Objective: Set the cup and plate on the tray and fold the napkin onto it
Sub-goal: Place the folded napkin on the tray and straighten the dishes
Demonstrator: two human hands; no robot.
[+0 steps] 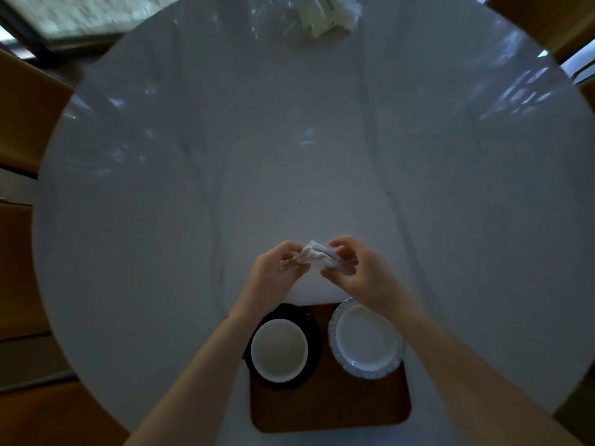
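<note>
A brown tray (331, 403) lies at the near edge of the round white table (161, 220). On its left part stands a black cup (279, 349) with a white inside. On its right part lies a white plate (367, 341) with a patterned blue rim. Just beyond the tray, above the table, my left hand (277, 268) and my right hand (357, 268) both pinch a small crumpled white napkin (317, 257) held between them.
A crumpled pack of white tissues (325, 14) lies at the table's far edge. Wooden chairs (25, 123) stand around the table on the left and right. A window or glass panel (74, 14) shows at the top left.
</note>
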